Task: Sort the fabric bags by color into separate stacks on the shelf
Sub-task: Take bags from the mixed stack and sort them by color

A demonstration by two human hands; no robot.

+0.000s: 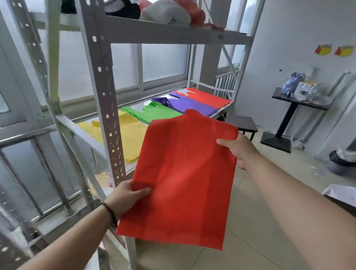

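A flat red fabric bag hangs in the air in front of the metal shelf. My left hand pinches its left edge near the bottom. My right hand grips its upper right corner. On the middle shelf board lie four separate stacks of bags: yellow nearest, then green, purple and red at the far end. The held bag covers part of the yellow and green stacks.
The top shelf holds black, white and pink soft items. To the right stand a small dark stool, a black pedestal table with bags on it, and a bin by the wall. Tiled floor lies between.
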